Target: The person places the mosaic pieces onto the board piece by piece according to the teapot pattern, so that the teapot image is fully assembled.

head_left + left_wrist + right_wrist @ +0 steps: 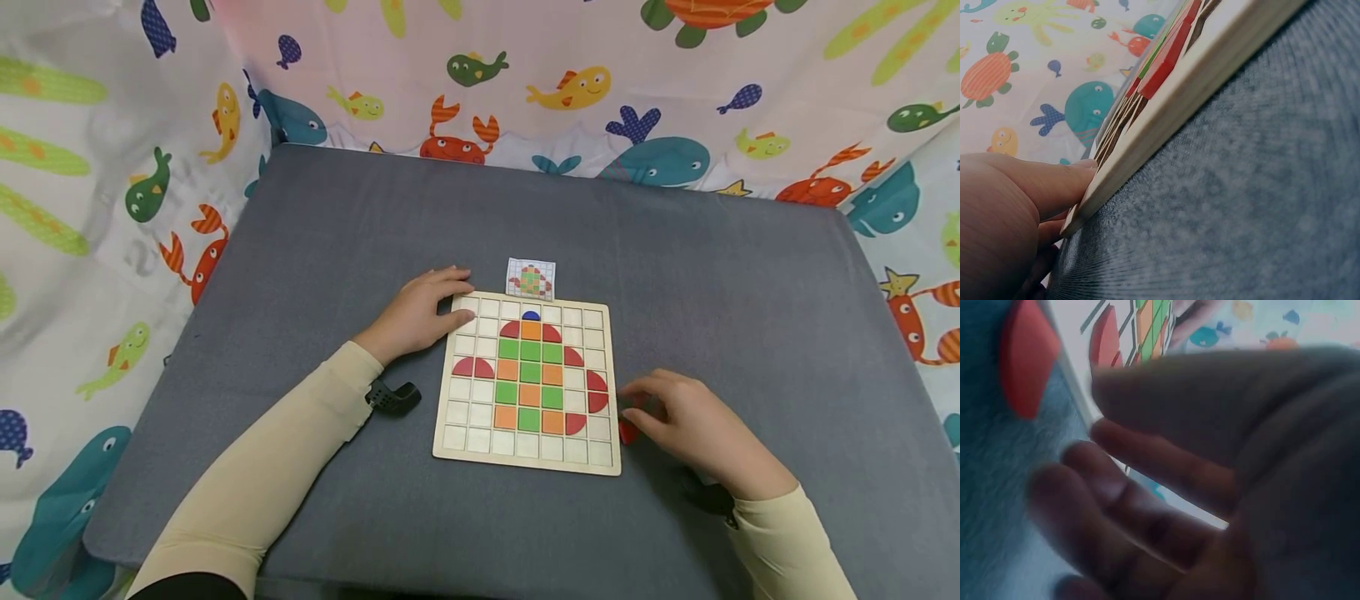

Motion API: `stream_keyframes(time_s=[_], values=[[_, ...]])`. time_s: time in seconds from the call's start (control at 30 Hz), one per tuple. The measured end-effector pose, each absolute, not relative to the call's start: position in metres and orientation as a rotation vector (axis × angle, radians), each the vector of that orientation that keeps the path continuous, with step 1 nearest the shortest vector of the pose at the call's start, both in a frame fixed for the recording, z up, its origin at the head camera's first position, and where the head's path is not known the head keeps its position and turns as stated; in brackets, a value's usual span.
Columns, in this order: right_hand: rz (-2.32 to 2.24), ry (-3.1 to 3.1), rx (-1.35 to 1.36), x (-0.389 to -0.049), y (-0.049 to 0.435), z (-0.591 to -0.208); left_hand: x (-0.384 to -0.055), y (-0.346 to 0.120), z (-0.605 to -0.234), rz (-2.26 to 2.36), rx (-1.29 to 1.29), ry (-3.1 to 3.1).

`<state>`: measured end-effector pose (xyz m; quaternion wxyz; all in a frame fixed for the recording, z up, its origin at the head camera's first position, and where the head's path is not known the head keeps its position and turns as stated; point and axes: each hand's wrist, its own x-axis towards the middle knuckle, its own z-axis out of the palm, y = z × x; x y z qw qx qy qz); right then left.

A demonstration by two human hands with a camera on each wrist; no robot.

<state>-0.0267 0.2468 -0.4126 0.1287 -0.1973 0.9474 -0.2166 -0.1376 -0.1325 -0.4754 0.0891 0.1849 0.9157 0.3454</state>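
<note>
A square wooden grid board (pixel 468 437) lies on the table, with orange and green squares in its middle columns. Red quarter-round pieces (pixel 597 392) sit around them, and a blue half-round piece (pixel 531 316) is at the top. My left hand (pixel 420 317) holds the board's upper left corner, thumb (pixel 1063 184) on its face and fingers at the edge. Beside the board's right edge, my right hand (pixel 693 425) has thumb and forefinger apart, nothing visible between them. A loose red piece (pixel 1025 359) lies on the table close to that edge, partly hidden by the thumb in the head view.
A small printed pattern card (pixel 531 278) lies against the board's top edge. The table (pixel 360 217) has a grey cloth cover. A white curtain with sea animals (pixel 517 100) hangs along the back and both sides. Each wrist carries a black camera mount (pixel 393 398).
</note>
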Motion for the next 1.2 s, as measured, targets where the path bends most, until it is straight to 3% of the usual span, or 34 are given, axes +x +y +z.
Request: stream_keyframes(time_s=[0.33, 0.67, 0.93, 1.2], values=[[-0.643, 2.723, -0.623, -0.015, 0.257, -0.424, -0.137, -0.133, -0.474, 1.03, 0.54, 2.727], [-0.733, 2.805, -0.646, -0.017, 0.259, -0.411, -0.136, -0.132, -0.475, 1.021, 0.539, 2.714], [-0.775, 2.73, -0.623, -0.031, 0.219, -0.403, -0.137, -0.134, -0.474, 1.031, 0.561, 2.721], [-0.721, 2.699, -0.789, -0.043, 0.174, -0.406, -0.137, -0.133, -0.473, 1.017, 0.572, 2.715]])
